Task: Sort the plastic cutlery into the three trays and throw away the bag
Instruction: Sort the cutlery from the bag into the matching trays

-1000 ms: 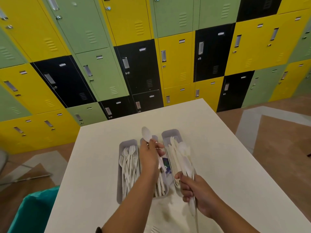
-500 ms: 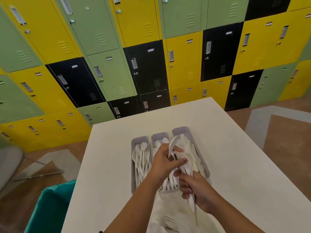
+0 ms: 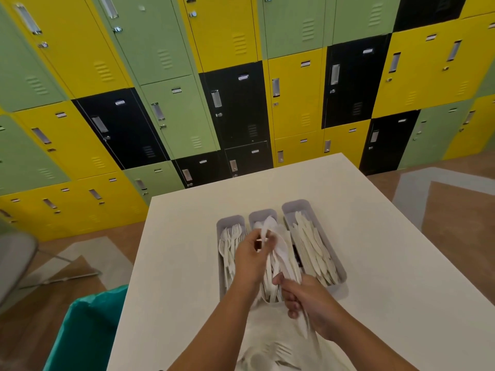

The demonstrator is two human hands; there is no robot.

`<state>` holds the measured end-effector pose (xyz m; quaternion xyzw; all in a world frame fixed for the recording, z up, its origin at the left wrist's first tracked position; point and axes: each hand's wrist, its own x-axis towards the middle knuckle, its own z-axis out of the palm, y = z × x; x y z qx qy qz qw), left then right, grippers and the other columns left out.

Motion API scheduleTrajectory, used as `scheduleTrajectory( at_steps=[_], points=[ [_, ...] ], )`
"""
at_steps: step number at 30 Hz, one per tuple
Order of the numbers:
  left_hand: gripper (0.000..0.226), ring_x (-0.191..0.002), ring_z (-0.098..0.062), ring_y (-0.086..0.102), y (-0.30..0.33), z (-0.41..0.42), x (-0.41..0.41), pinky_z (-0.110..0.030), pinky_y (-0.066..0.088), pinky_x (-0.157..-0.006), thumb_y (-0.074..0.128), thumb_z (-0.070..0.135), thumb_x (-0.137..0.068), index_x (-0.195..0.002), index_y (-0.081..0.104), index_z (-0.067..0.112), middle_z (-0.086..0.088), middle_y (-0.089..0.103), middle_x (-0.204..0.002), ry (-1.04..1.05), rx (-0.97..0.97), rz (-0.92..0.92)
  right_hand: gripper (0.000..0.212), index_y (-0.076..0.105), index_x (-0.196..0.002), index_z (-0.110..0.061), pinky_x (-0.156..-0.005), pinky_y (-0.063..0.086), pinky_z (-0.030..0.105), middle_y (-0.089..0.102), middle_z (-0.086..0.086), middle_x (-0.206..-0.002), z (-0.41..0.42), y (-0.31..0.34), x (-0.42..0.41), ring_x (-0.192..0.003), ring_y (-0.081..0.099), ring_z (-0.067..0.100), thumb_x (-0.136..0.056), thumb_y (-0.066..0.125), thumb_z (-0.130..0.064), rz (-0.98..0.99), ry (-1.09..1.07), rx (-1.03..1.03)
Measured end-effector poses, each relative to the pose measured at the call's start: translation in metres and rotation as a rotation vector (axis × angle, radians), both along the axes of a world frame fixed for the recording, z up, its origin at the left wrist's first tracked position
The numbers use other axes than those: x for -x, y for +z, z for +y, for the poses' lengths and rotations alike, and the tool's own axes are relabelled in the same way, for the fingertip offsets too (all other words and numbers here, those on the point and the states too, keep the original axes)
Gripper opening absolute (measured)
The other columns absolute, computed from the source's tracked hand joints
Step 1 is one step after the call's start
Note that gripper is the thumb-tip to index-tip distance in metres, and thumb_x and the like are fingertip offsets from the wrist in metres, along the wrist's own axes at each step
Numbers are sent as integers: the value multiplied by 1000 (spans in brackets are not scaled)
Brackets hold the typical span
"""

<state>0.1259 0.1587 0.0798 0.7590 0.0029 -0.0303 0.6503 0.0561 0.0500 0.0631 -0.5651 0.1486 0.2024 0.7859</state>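
Three trays (image 3: 316, 210): spoon (image 3: 266, 231) pinched by left hand (image 3: 251, 259) over mid tray; cutlery bundle (image 3: 288, 263) gripped by right hand (image 3: 312, 303). Bag (image 3: 270, 344) lies nearer. Spoon best laid lengthwise w/ the others.

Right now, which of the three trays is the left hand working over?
The middle tray, the one with spoons. The left hand holds a spoon above it; the forks tray lies to its left, the knives tray to its right.
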Motion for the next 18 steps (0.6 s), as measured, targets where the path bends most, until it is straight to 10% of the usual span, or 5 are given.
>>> scheduleTrajectory(
  at_steps=[7,12,18],
  points=[
    [9,-71,-22,62,-1,18,-37,-25,44,-54,40,20,-100,-94,47,22,-14,63,-89,389,299,75,15,58,-91,-7,-43,31,20,35,-6,-49,-6,-8,1,-40,31,7,-97,47,-16,6,11,-10],
    [12,-40,-8,43,-2,13,-40,-18,38,-39,62,16,-90,-85,55,9,-2,49,-59,279,393,387,14,58,-92,-9,-43,31,20,36,-8,-47,-9,-8,-4,-40,31,6,-97,45,-14,7,12,10],
    [23,-49,-8,39,-9,7,-36,-22,36,-51,73,28,-80,-88,62,9,3,52,-65,-98,159,537,16,59,-89,-10,-45,28,20,33,-7,-48,-11,-8,-6,-41,29,7,-97,48,-18,32,97,69]
  ],
)
